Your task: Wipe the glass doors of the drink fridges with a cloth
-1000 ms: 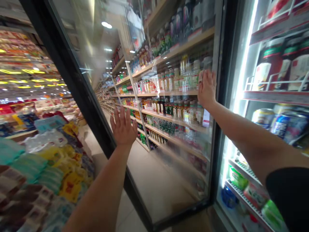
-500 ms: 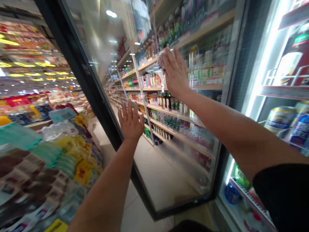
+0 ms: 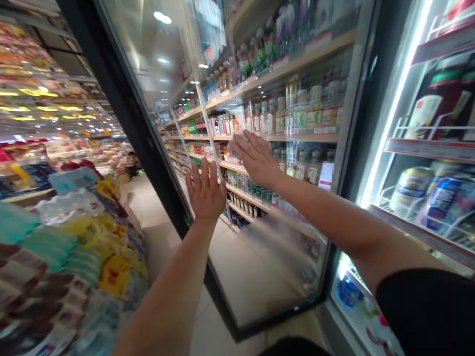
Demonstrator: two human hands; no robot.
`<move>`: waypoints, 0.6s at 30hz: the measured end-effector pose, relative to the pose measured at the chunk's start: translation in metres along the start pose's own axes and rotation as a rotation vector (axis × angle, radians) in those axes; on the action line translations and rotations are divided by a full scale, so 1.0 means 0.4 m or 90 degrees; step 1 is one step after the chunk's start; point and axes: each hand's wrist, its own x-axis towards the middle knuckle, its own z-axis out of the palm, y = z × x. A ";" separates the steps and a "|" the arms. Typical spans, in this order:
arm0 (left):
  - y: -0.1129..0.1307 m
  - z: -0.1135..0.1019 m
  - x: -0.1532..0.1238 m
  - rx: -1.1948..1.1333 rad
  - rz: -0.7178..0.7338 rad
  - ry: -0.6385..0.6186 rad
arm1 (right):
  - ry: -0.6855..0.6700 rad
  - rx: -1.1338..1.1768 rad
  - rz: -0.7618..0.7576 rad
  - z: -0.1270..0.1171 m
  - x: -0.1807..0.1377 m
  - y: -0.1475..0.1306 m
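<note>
A glass cooler door [image 3: 237,277] with a black frame stands swung out in front of me. My left hand [image 3: 206,193] lies flat against the lower left part of the glass near the frame, fingers stretched and holding nothing. Higher and to the right, my right hand [image 3: 258,155] is pressed flat to the pane. Under its fingertips shows the edge of a pale, crumpled cloth [image 3: 234,147]; the palm hides most of it.
At right the lit cooler holds cans [image 3: 411,188] and dark bottles [image 3: 426,104] on wire-fronted shelves. Bottle-filled shelves [image 3: 311,138] appear in the glass. To the left, packaged goods [image 3: 85,252] are piled beside a pale floor [image 3: 156,237].
My right hand has slid down the glass, a little to the left, with the pale cloth under it. My left hand stays on the pane. The view has shifted slightly.
</note>
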 end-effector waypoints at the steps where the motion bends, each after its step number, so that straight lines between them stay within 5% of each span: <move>1: -0.001 0.001 0.001 -0.003 0.000 -0.001 | -0.032 0.013 -0.025 -0.006 -0.036 -0.001; 4: -0.005 0.006 0.001 -0.007 0.002 -0.007 | -0.085 0.026 -0.054 -0.035 -0.089 0.045; 9: -0.009 0.009 0.001 -0.010 0.002 0.003 | -0.003 -0.018 0.132 -0.074 -0.043 0.167; 12: -0.010 0.010 0.001 -0.015 -0.001 0.006 | 0.007 -0.018 0.190 -0.057 -0.087 0.157; 15: -0.012 0.011 0.000 -0.004 0.002 0.005 | -0.047 -0.002 0.154 -0.028 -0.202 0.096; 18: -0.014 0.014 0.000 0.014 0.012 0.006 | -0.133 0.033 0.019 -0.022 -0.281 0.078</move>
